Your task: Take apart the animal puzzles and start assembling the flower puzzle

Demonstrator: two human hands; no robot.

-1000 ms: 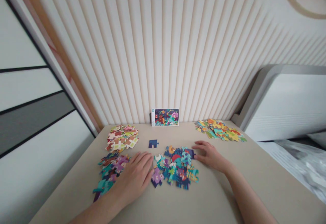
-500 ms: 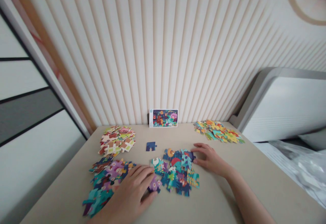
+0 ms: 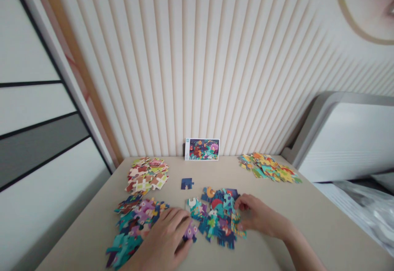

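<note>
My left hand (image 3: 168, 236) rests palm down at the right side of a heap of purple, teal and dark puzzle pieces (image 3: 125, 238). Its fingers lie stretched, with the thumb apart. A purple puzzle piece (image 3: 191, 230) shows beside its thumb and fingertips; whether they press on it is hidden. At the right edge of the middle heap of blue and teal puzzle pieces (image 3: 218, 221), my right hand (image 3: 261, 217) has its fingers bent and the thumb apart from them. Its thumb is by a teal puzzle piece with yellow leaves (image 3: 241, 233), partly covered and slightly blurred.
A picture card (image 3: 202, 150) leans upright against the ribbed wall. One dark blue puzzle piece (image 3: 186, 184) lies alone in front of it. Red-and-cream pieces (image 3: 147, 174) are heaped at the back left, yellow-and-orange pieces (image 3: 271, 167) at the back right of the table (image 3: 221, 171).
My right hand has come nearer along the middle heap's right edge, its fingers more bent, to the teal piece with yellow leaves. My left hand stays by the purple piece. The view has shifted slightly.
</note>
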